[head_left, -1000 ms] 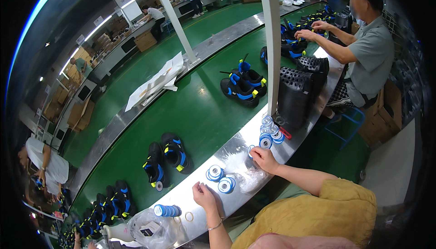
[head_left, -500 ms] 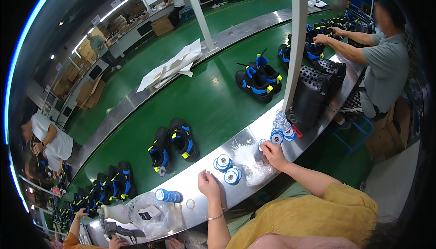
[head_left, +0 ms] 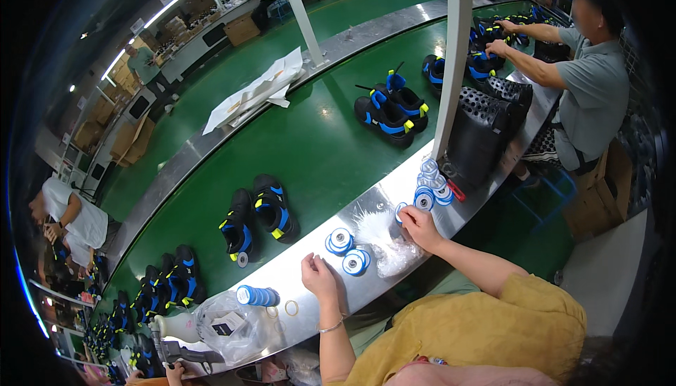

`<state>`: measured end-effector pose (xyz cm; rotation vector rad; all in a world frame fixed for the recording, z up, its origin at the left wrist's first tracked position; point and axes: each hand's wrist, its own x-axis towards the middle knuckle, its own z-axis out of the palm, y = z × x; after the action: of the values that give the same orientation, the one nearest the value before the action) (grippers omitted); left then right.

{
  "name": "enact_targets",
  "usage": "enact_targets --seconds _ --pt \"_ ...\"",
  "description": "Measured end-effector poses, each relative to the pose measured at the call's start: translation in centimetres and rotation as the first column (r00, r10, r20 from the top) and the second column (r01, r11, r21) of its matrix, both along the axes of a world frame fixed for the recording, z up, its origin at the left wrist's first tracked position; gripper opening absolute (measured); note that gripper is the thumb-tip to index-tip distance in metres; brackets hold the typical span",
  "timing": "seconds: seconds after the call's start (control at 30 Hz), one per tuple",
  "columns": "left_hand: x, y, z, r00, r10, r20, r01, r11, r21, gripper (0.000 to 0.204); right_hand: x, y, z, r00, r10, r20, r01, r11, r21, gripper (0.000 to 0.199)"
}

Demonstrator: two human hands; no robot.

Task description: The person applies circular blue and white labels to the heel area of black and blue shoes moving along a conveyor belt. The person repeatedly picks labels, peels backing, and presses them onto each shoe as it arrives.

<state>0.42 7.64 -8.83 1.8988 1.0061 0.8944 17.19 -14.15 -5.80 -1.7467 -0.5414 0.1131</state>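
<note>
Right hand [head_left: 420, 229]: fingers curled at a blue-rimmed roll [head_left: 401, 213], grasp indiscernible | Left hand [head_left: 318, 277]: loosely curled, contents indiscernible; blue-and-white rolls [head_left: 355, 263] just to its right

At eight o'clock, black sneakers [head_left: 274, 206] are patched in blue and lime; at six, blue-and-white reels [head_left: 354, 262]; at five, a mustard-yellow shirt [head_left: 479, 330].

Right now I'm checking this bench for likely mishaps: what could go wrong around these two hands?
The right hand is close beside piled blue-rimmed discs, so a sideways bump could scatter them. Crumpled clear plastic beside that hand might snag on it. The blue disc stack, left of the left hand, might topple or roll if knocked.
</note>
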Motion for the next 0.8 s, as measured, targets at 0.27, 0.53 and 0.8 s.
enact_targets --seconds 0.27,0.53,0.8 --pt "-0.5 0.5 -0.7 0.991 -0.006 0.132 0.036 0.974 -0.224 0.015 0.3 -0.1 -0.6 1.0 -0.016 -0.025 0.018 0.999 0.051 0.008" --pt "1.8 2.6 5.6 0.971 -0.125 0.205 0.16 0.974 -0.163 0.013 0.9 -0.3 0.1 0.994 0.03 -0.105 -0.011 0.984 0.177 0.01" --pt "17.4 -0.2 12.7 0.82 -0.571 0.053 0.568 0.821 0.053 0.021 6.4 -1.3 5.8 0.989 0.01 -0.145 0.024 0.972 0.233 0.012"
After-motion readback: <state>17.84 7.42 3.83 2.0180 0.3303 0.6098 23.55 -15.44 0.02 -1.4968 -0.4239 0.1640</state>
